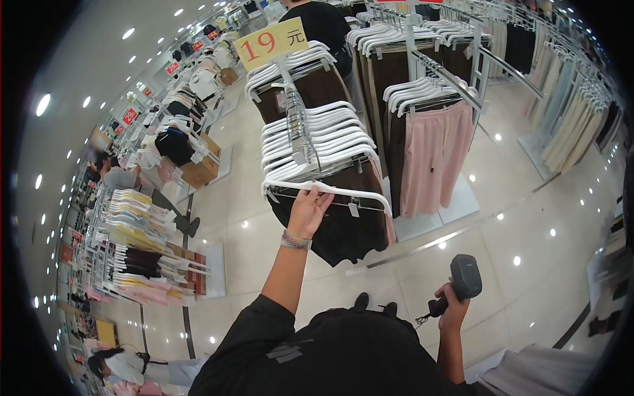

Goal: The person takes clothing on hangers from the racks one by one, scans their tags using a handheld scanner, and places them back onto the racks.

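Note:
My left hand (309, 210) reaches forward with its fingers closed on the white bar of a clothes hanger (350, 192). Black shorts (347, 231) hang from its clips, and a small pale tag (354, 210) shows near one clip. Behind it, several more white hangers (317, 135) are packed along a metal rail. Down at the right, my right hand (453, 309) is wrapped round the handle of a black handheld scanner (466, 277), its wide head pointing up and away from me. A thin cord dangles from the handle.
A yellow price sign (272, 45) tops the rail. To the right hang pink trousers (436, 155) above a white base (456, 214). Clothes racks (142, 244) and cardboard boxes (200, 168) line the left. A person in black (320, 20) stands beyond the rail; other people are at left.

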`<act>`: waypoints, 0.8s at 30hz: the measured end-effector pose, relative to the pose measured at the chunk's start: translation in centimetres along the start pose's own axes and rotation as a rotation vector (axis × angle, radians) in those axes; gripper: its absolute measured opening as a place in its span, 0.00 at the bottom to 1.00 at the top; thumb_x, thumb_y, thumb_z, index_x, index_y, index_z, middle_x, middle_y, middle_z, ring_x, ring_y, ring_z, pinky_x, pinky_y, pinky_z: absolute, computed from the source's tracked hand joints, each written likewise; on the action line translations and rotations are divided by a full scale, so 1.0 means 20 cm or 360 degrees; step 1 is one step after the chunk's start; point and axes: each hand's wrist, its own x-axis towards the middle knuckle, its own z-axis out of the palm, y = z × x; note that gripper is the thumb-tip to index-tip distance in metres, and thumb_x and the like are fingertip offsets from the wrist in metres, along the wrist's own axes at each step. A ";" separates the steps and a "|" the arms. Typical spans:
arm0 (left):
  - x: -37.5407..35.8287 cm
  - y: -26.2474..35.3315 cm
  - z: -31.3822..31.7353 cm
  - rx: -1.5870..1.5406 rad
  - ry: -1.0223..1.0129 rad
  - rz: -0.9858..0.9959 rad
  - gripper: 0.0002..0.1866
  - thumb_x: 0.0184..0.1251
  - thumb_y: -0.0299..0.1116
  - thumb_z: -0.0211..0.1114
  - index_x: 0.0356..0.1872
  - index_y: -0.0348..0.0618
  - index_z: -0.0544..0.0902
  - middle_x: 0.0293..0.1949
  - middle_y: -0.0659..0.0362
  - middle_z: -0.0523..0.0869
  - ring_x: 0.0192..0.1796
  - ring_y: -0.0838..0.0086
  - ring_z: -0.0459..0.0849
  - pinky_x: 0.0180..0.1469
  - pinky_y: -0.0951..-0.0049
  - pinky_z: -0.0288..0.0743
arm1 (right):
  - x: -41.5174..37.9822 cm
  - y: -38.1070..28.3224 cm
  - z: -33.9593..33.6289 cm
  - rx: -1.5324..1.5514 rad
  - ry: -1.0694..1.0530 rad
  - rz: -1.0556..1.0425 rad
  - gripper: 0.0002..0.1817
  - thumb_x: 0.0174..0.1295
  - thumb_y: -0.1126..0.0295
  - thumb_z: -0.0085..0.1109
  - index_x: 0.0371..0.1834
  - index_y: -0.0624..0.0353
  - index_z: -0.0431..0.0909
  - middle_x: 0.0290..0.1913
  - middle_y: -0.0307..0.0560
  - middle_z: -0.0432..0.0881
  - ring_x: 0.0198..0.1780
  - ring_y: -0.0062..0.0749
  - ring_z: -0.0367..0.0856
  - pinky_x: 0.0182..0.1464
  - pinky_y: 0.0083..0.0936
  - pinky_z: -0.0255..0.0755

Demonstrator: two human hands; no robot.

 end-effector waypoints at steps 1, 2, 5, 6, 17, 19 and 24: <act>0.01 -0.01 -0.01 -0.0031 0.0025 0.0027 0.08 0.76 0.30 0.49 0.49 0.37 0.70 0.47 0.54 0.79 0.52 0.63 0.81 0.60 0.62 0.76 | -0.01 0.00 -0.01 0.0001 0.0012 -0.0005 0.13 0.58 0.81 0.56 0.47 0.68 0.73 0.29 0.43 0.75 0.29 0.29 0.77 0.37 0.24 0.70; 0.02 -0.02 -0.02 -0.0034 0.0015 0.0021 0.08 0.76 0.30 0.49 0.49 0.37 0.70 0.47 0.54 0.79 0.52 0.63 0.81 0.60 0.62 0.76 | -0.03 0.00 -0.01 -0.0011 0.0030 -0.0012 0.13 0.58 0.81 0.56 0.47 0.68 0.73 0.29 0.43 0.75 0.29 0.29 0.77 0.37 0.24 0.70; 0.05 -0.04 -0.02 -0.0134 0.0044 0.0065 0.08 0.76 0.30 0.51 0.49 0.37 0.71 0.45 0.55 0.80 0.50 0.67 0.81 0.58 0.66 0.78 | -0.06 -0.01 -0.02 -0.0040 0.0052 -0.0044 0.14 0.58 0.81 0.56 0.48 0.68 0.73 0.28 0.43 0.75 0.29 0.29 0.77 0.37 0.24 0.70; 0.04 -0.05 0.00 -0.0169 0.0049 0.0084 0.08 0.75 0.30 0.51 0.48 0.38 0.72 0.44 0.55 0.80 0.50 0.68 0.82 0.57 0.68 0.78 | -0.07 -0.02 -0.02 -0.0055 0.0052 -0.0059 0.14 0.58 0.81 0.56 0.48 0.68 0.73 0.28 0.43 0.75 0.29 0.29 0.77 0.37 0.24 0.70; 0.04 0.01 0.03 -0.0163 -0.0017 0.0091 0.07 0.74 0.30 0.55 0.48 0.44 0.72 0.43 0.59 0.80 0.47 0.72 0.80 0.54 0.69 0.77 | -0.20 0.03 0.23 -0.0080 0.0060 -0.0137 0.14 0.57 0.81 0.55 0.47 0.68 0.72 0.31 0.45 0.75 0.28 0.29 0.76 0.35 0.25 0.70; 0.04 0.00 0.06 -0.0209 -0.0114 0.0073 0.08 0.73 0.30 0.55 0.49 0.45 0.71 0.43 0.59 0.79 0.47 0.71 0.81 0.54 0.68 0.77 | -0.23 0.07 0.31 -0.0119 0.0023 -0.0145 0.14 0.57 0.80 0.56 0.48 0.68 0.71 0.31 0.44 0.74 0.29 0.30 0.76 0.35 0.25 0.70; -0.19 0.08 0.04 -0.0082 -0.0337 -0.0223 0.17 0.75 0.32 0.52 0.61 0.44 0.66 0.47 0.60 0.77 0.50 0.73 0.79 0.56 0.70 0.74 | -0.32 0.11 0.46 -0.0104 -0.0008 -0.0150 0.13 0.57 0.81 0.55 0.47 0.69 0.71 0.30 0.45 0.74 0.29 0.30 0.75 0.35 0.27 0.72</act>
